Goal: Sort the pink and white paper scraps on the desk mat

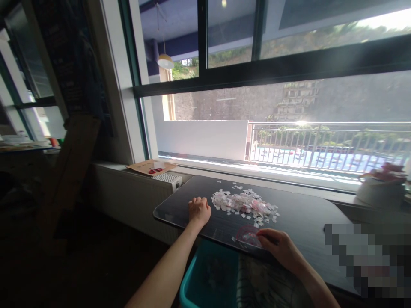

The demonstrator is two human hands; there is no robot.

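My left hand (199,210) rests on the dark tabletop with its fingers curled in; whatever they may hold is hidden. Just right of it lies a loose heap of small white paper-like pieces (237,201), some tinted pink. Near the table's front edge, my right hand (278,244) has thumb and fingers pinched together at the edge of a clear, thin plastic piece with red markings (248,236), which looks like a small bag. A few small pale bits show in or beside this plastic; which of the two I cannot tell.
Under the front edge of the dark table (305,214) stands a teal bin (189,286). Red-handled scissors (155,170) lie on brown paper (135,167) on the sill at left. A pale pot (379,190) sits at right, near a blurred-out area. A large window spans the back.
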